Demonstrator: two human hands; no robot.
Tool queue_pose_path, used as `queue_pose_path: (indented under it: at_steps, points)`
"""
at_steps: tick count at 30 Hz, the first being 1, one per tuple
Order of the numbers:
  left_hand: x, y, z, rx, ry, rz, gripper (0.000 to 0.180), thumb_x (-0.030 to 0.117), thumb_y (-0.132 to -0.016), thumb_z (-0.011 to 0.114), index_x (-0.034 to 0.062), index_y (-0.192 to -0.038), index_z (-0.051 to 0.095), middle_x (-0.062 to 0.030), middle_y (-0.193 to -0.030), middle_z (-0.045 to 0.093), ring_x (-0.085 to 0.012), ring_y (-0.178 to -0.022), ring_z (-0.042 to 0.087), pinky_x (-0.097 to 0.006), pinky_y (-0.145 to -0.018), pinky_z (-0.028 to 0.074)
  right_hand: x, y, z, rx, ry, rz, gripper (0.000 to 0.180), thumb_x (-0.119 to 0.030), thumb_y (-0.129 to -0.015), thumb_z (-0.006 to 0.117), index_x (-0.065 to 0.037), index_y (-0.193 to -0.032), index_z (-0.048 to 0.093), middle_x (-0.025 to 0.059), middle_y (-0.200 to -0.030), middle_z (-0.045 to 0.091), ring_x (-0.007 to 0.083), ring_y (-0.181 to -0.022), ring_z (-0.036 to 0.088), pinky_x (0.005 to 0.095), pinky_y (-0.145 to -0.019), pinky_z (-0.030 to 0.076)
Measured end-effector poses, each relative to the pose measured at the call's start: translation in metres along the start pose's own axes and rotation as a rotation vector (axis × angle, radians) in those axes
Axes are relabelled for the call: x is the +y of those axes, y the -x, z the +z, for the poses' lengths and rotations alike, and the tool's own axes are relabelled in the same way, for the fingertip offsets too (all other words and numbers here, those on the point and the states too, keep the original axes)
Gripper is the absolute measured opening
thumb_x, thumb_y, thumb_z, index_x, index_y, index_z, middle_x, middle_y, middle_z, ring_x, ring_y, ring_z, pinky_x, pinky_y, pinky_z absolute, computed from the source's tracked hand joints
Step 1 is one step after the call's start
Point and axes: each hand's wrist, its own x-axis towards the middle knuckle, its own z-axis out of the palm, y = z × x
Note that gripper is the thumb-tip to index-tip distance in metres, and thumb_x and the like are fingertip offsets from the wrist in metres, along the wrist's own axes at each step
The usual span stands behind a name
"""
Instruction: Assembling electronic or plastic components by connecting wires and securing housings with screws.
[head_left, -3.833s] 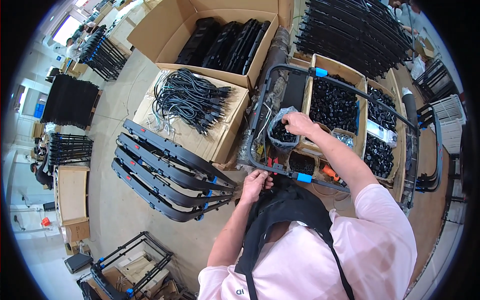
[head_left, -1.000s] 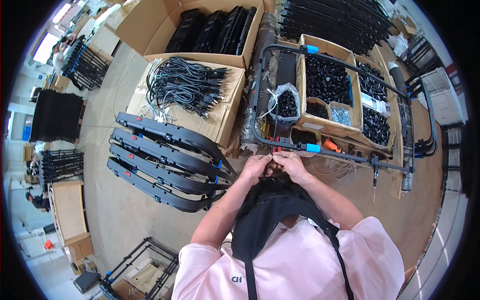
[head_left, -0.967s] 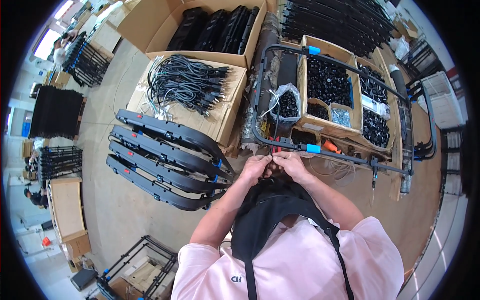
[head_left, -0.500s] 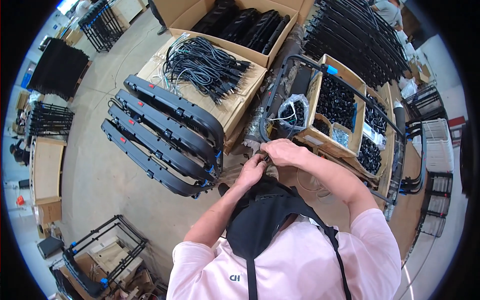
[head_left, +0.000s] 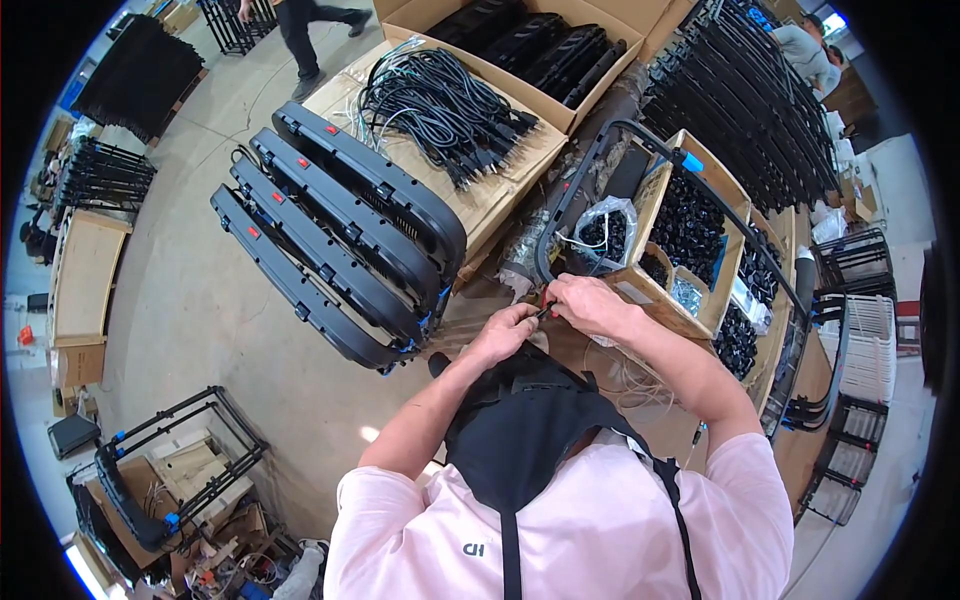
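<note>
My left hand (head_left: 508,332) and my right hand (head_left: 588,305) meet in front of my black apron (head_left: 510,440), fingers closed. A small dark, thin piece (head_left: 543,312) shows between the fingertips, pinched by the left hand; its kind is too small to tell. A bit of red shows at the right hand's fingertips, and what that hand grips is mostly hidden. Just beyond the hands is the lower corner of a black tubular frame (head_left: 541,250) with a blue sleeve, which leans over the parts box. I cannot tell whether the right hand touches it.
Several black panels (head_left: 350,215) with red switches stand in a row on the left. Bundled black cables (head_left: 440,110) lie on a cardboard box (head_left: 505,185); an open carton (head_left: 590,105) stands behind. On the right, a wooden box (head_left: 650,300) holds small black parts. Another person's legs (head_left: 297,40) show far off.
My view has shifted, so the surroundings sit lower and further right. My hands are slightly further apart, with the dark piece and red now showing. A walking person has come into view at the back.
</note>
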Motion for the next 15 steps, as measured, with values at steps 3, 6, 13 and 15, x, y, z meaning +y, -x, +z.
queue_pose_path:
  at_steps: [3,6,13,15]
  points:
    - [-0.011,-0.004,0.0,-0.018,0.085,0.02,0.022,0.018,-0.103,0.06,0.0032,-0.116,0.068,0.0029,-0.093,0.065,-0.0102,-0.087,0.056,-0.029,-0.079,0.047,-0.006,-0.001,-0.005,0.072,-0.067,-0.096,0.017,-0.011,-0.087,0.073,-0.003,-0.101,0.067,0.0146,-0.099,0.064,0.0369,-0.098,0.067,0.0467,-0.085,0.055]
    - [0.0,-0.003,-0.002,-0.038,0.124,-0.044,0.019,0.017,-0.104,0.06,0.0038,-0.114,0.069,0.0054,-0.091,0.062,-0.0068,-0.082,0.052,-0.026,-0.074,0.044,-0.001,0.0,0.001,0.156,-0.098,-0.197,0.018,-0.009,-0.086,0.074,-0.003,-0.101,0.068,0.0123,-0.098,0.063,0.0339,-0.097,0.066,0.0439,-0.084,0.056]
    - [-0.008,-0.008,-0.005,-0.054,0.199,-0.112,0.019,0.019,-0.103,0.062,0.0037,-0.113,0.068,0.0061,-0.089,0.059,-0.0055,-0.078,0.049,-0.024,-0.071,0.042,0.004,-0.004,0.005,0.163,-0.131,-0.286,0.016,-0.007,-0.087,0.072,-0.004,-0.103,0.071,0.0102,-0.096,0.062,0.0318,-0.097,0.066,0.0427,-0.085,0.056]
    - [-0.009,-0.008,-0.007,-0.044,0.216,-0.139,0.02,0.019,-0.103,0.063,0.0036,-0.114,0.068,0.006,-0.088,0.058,-0.0057,-0.078,0.049,-0.024,-0.071,0.042,0.003,-0.006,0.007,0.154,-0.122,-0.29,0.016,-0.007,-0.087,0.071,-0.004,-0.103,0.071,0.0104,-0.097,0.062,0.0319,-0.097,0.066,0.0426,-0.085,0.056]
